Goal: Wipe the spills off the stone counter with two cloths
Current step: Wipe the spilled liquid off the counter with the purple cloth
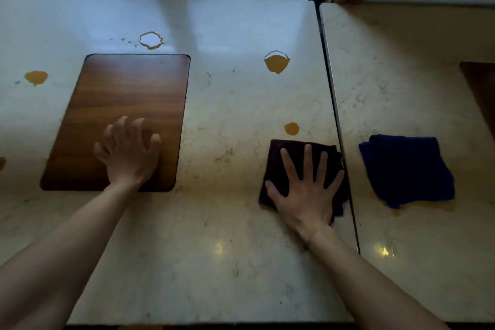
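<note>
My right hand (305, 190): flat, palm down, fingers spread wide, pressing on the dark cloth; nothing gripped, only held down under the palm.
Dark cloth (278, 169): maroon, folded, lying on the counter under my right hand; its right edge reaches the seam between the two slabs.
My left hand (128, 153): loose, fingers spread and slightly curled, empty, over the near right part of the board; blurred, so I cannot tell whether it touches the wood.
Board (120, 104): brown wood with rounded corners, lying flat on the counter beneath and beyond my left hand.
Counter (214, 249): pale veined stone, two slabs side by side with a dark seam (337, 126) running away from me just right of my right hand.
Blue cloth (404, 169): crumpled, on the right-hand slab, just right of my right hand across the seam, untouched.
Nearest spill (291, 128): small orange puddle just beyond my right fingertips, close to the dark cloth's far edge but apart from it.
Second spill (277, 63): larger orange puddle well beyond my right hand.
Ring spill (151, 40): orange outline with a pale centre, past the far edge of the board, small drops to its left.
Left spill (36, 77): orange puddle far to the left of my left hand, left of the board.
</note>
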A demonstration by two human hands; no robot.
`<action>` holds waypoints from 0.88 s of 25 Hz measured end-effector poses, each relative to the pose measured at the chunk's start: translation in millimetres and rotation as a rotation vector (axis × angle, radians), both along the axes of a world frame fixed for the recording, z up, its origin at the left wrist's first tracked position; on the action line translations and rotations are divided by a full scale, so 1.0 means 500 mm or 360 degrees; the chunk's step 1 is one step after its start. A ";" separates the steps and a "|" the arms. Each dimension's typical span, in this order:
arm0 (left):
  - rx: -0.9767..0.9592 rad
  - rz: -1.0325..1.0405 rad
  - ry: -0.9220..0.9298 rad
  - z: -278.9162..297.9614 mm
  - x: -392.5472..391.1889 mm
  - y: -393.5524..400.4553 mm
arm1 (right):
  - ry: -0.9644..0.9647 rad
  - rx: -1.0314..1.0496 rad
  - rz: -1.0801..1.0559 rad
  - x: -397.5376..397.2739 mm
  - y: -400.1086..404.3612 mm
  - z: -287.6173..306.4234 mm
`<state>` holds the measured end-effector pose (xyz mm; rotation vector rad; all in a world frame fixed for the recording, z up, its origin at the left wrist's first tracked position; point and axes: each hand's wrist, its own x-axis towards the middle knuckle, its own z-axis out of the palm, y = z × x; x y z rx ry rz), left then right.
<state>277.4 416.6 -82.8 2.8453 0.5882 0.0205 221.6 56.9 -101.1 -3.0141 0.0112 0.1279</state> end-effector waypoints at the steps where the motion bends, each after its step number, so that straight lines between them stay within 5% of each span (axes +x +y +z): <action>1: -0.0022 0.0062 -0.0014 -0.003 0.024 0.003 | -0.0018 0.0000 0.0008 0.046 0.004 0.001; 17: 0.0144 0.0317 0.0174 -0.045 0.080 -0.002 | -0.0031 0.0026 -0.0071 0.706 0.058 0.012; 22: 0.0302 0.0238 -0.0062 -0.097 0.063 0.032 | 0.0005 0.0004 0.0020 0.898 0.080 0.014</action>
